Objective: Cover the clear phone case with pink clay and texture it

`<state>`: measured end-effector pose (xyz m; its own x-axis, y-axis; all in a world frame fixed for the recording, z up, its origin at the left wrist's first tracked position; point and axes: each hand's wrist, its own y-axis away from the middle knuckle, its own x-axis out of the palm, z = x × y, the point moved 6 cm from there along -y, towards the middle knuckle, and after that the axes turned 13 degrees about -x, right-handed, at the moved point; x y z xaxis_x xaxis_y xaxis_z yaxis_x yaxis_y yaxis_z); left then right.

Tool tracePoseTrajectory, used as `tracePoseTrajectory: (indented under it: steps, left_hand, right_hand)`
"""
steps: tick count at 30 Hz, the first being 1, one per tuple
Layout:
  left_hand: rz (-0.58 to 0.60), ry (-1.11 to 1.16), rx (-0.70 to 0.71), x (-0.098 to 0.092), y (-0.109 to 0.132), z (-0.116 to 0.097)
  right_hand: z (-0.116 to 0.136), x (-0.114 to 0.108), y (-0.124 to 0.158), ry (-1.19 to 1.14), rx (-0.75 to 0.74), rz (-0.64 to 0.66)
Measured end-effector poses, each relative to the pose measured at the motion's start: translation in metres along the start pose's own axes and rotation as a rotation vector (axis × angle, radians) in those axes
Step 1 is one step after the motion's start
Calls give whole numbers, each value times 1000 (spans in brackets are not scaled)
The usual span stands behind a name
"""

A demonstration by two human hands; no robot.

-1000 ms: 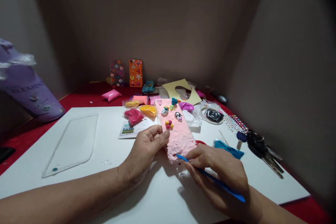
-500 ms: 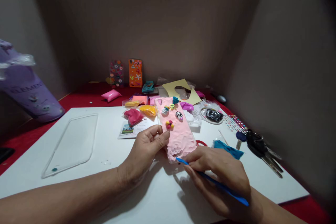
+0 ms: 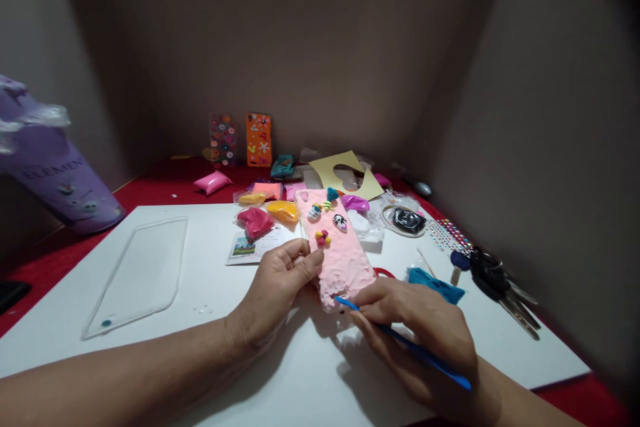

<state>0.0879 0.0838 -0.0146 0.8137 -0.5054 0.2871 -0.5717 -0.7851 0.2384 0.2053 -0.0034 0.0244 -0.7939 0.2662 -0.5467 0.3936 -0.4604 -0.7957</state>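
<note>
A phone case [image 3: 345, 260] covered in rough pink clay is tilted up over the white board, with small coloured clay figures on its upper half. My left hand [image 3: 285, 273] is closed on its left edge, thumb on the front. In my right hand [image 3: 415, 327] is a slim blue modelling tool [image 3: 425, 355], gripped like a pen. Its tip touches the pink clay at the case's lower edge. The right hand's fingers hide the lower right corner of the case.
A clear phone case [image 3: 140, 273] lies left on the white board [image 3: 240, 373]. Clay packets, including a red one [image 3: 255, 221], sit behind my hands. Keys [image 3: 500, 287] and a teal packet [image 3: 436, 284] lie right. A purple tumbler [image 3: 65, 180] stands left; decorated cases [image 3: 259, 140] lean at the back.
The blue tool's tip has shifted up very slightly on the clay, and the case's top sits a touch lower. Both hands keep their grip.
</note>
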Motion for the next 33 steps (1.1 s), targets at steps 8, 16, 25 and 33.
tracePoseTrajectory:
  steps: [8,16,25,33]
  left_hand:
    - [-15,5,-15,0,0,0]
    - [6,29,-12,0,-1,0]
    - [-5,31,-22,0,0,1]
    - [-1,42,-19,1,-1,0]
  right_hand:
    - [-2,4,1,-37,15,17]
    - [1,1,-1,-2,26,-15]
    - [-2,6,2,-42,19,10]
    - [-1,5,1,-25,31,0]
